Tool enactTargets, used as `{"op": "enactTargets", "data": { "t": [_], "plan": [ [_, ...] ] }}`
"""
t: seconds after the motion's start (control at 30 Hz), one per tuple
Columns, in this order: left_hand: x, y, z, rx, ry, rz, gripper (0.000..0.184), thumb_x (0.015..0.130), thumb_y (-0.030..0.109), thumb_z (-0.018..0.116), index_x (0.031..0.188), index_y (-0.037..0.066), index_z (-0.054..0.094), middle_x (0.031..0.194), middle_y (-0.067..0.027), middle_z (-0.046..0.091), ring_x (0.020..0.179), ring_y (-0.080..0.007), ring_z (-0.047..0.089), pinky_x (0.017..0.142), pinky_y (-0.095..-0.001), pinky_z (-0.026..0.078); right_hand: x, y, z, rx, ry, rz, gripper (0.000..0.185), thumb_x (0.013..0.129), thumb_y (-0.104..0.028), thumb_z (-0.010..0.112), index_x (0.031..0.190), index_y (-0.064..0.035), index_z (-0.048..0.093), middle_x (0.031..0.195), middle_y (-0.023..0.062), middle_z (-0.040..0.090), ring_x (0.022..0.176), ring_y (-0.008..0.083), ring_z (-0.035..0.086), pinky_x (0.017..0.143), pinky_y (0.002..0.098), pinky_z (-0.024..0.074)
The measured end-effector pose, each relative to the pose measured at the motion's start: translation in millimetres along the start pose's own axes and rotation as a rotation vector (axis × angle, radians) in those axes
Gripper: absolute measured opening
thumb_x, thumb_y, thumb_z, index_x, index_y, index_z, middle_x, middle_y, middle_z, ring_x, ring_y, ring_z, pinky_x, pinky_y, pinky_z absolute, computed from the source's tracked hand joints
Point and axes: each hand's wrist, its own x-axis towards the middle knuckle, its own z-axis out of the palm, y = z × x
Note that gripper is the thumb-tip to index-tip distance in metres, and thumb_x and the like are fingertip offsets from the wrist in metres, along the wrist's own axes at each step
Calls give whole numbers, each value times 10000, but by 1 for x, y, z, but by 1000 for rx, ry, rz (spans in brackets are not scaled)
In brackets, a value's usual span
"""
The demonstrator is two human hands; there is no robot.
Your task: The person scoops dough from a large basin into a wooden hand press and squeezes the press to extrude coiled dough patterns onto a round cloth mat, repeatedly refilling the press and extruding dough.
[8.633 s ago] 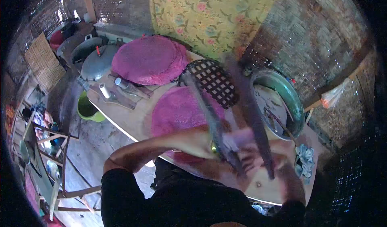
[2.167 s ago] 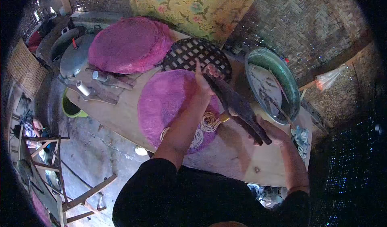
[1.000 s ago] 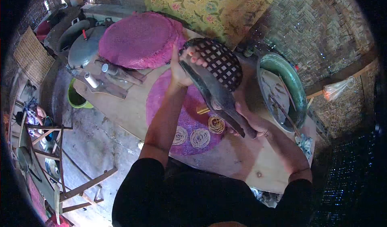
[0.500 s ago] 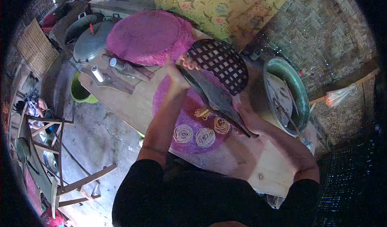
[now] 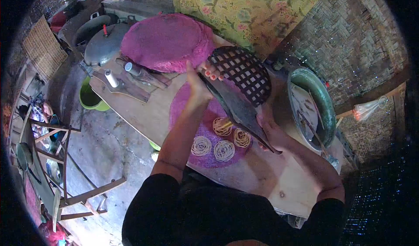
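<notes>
A dark wooden hand press [image 5: 238,108] slants across the middle of the view. My left hand [image 5: 201,82] is closed around its upper end, with the fingertips curling over the edge. Its lower end is gripped by my right hand [image 5: 269,130], partly hidden behind the wood. A yellowish tube [image 5: 226,123] shows under the press, right above a yellowish coil of thin strands [image 5: 221,131]. Another yellowish coil [image 5: 242,138] and two white coils, one at left [image 5: 201,146] and one in the middle [image 5: 224,150], lie on a round pink mesh sheet [image 5: 179,108].
Behind the mesh sheet sits a stack of pink round sheets [image 5: 168,43], beside a black lattice tray [image 5: 244,73]. Another wooden press with a white cylinder [image 5: 112,79] lies at left on the table [image 5: 283,193]. A large green basin [image 5: 331,110] stands at right.
Beneath the press, the yellowish strands have grown from a small bunch into a round coil. Both hands still hold the press; the whole view has shifted slightly.
</notes>
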Motion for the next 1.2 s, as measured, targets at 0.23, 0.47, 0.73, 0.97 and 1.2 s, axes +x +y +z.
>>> {"op": "enactTargets", "data": {
  "t": [0.23,0.47,0.73,0.97,1.2],
  "plan": [
    [13,-36,-38,-187,-46,-112,604,842,708,281,671,156,457,514,35,398,478,-158,424,579,-376,415,2,21,-8,-13,132,72,739,835,-722,306,964,-29,528,628,99,582,493,194,582,447,310,492],
    [14,-37,-41,-330,-281,-35,482,914,569,331,713,149,457,518,64,397,446,-91,384,545,-290,385,61,56,-9,988,-479,-173,706,856,-662,384,1169,-48,538,889,150,628,646,199,627,556,314,529],
    [23,-26,-82,-386,-340,41,427,913,514,397,674,164,448,518,69,437,433,-79,401,531,-266,367,120,73,21,1076,-717,-459,676,871,-648,359,1114,-49,555,838,129,622,612,184,609,535,299,508],
    [22,15,-50,-411,-238,104,517,901,600,333,673,151,451,480,58,387,421,-101,384,511,-288,353,122,76,60,748,-401,-456,656,884,-636,338,1065,-50,570,794,110,617,582,172,593,517,286,490],
    [10,50,18,-393,-436,1,530,892,621,333,658,155,435,462,53,379,391,-100,382,477,-277,362,115,33,70,650,-269,-483,645,898,-625,317,1017,-51,584,750,91,613,552,159,577,499,274,471]
  ]
}}
